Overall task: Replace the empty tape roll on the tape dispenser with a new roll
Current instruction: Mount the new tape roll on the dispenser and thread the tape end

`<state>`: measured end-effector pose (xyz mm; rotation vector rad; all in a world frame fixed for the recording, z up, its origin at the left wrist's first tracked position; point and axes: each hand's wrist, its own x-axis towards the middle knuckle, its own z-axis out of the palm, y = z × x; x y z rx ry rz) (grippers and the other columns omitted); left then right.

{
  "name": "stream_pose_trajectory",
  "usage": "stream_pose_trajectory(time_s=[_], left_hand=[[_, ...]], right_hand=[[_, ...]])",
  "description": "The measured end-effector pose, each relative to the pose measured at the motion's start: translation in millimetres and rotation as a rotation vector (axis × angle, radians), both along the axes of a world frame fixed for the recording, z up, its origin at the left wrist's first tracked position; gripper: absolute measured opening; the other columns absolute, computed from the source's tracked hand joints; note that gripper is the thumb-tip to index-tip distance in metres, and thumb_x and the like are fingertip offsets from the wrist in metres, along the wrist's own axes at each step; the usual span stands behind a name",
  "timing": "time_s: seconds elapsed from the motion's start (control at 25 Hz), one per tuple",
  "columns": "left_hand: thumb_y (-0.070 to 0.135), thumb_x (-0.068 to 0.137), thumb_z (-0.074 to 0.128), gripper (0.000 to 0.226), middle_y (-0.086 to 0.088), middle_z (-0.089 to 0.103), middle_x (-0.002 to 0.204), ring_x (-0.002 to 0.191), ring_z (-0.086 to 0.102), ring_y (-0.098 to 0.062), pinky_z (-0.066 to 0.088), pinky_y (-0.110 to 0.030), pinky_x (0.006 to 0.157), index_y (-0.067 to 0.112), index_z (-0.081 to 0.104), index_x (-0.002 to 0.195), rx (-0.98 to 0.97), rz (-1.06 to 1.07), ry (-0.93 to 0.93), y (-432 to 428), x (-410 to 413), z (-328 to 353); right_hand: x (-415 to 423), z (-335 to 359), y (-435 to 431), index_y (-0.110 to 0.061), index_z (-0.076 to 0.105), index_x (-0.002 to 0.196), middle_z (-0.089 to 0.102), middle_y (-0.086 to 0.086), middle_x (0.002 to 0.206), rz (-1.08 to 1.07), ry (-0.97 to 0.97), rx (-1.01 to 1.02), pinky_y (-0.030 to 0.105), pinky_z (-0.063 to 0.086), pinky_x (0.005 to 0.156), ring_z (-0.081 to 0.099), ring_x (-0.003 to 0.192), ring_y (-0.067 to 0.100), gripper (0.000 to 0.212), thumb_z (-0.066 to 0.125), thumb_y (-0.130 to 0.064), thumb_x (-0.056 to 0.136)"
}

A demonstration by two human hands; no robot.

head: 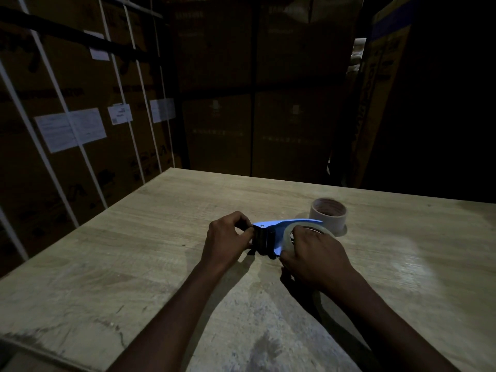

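Note:
A blue tape dispenser point(281, 224) lies on the wooden table point(161, 237), with a black roller at its left end. My left hand point(228, 234) pinches that front end by the black roller. A clear tape roll point(288, 233) sits on the dispenser's right part, and my right hand point(314, 253) covers and grips it from the near side. An empty cardboard tape core point(328, 213) stands upright on the table just behind the dispenser, apart from both hands.
Stacked cardboard boxes point(80, 116) with white straps and paper labels rise close behind the table's far and left edges. More dark boxes point(402, 103) stand at the right. The table's near edge point(40, 353) shows at lower left.

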<state>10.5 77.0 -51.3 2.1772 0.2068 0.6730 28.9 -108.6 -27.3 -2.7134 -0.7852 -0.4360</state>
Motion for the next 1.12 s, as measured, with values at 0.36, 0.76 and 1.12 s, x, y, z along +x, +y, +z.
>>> stream_pose_trajectory(time_s=[0.36, 0.76, 1.12], left_hand=[[0.015, 0.081, 0.070, 0.002, 0.002, 0.071, 0.085, 0.061, 0.066, -0.011, 0.062, -0.034, 0.063, 0.017, 0.069, 0.080, 0.005, 0.006, -0.008, 1.4, 3.2, -3.3], [0.018, 0.079, 0.072, 0.002, 0.005, 0.069, 0.080, 0.063, 0.067, -0.013, 0.062, -0.043, 0.066, 0.018, 0.070, 0.079, -0.002, 0.004, -0.012, 1.7, 5.3, -5.6], [0.024, 0.069, 0.074, 0.014, 0.008, 0.074, 0.081, 0.078, 0.069, -0.009, 0.059, -0.039, 0.075, 0.026, 0.072, 0.083, 0.064, -0.016, 0.102, 4.4, 4.1, -8.2]], right_hand=[[0.7, -0.1, -0.1, -0.016, 0.044, 0.076, 0.064, 0.006, 0.084, 0.001, 0.019, 0.002, 0.031, 0.032, 0.061, 0.055, 0.076, 0.024, 0.023, 0.051, -0.037, 0.078], [-3.6, 6.0, 1.4, -0.016, 0.046, 0.078, 0.055, 0.003, 0.078, -0.006, 0.031, -0.011, 0.030, 0.031, 0.061, 0.045, 0.069, 0.019, 0.021, 0.050, -0.037, 0.081], [-0.9, 2.3, 0.8, -0.018, 0.046, 0.077, 0.062, 0.004, 0.081, -0.008, 0.023, -0.006, 0.030, 0.030, 0.061, 0.043, 0.068, 0.018, 0.023, 0.050, -0.040, 0.080]])
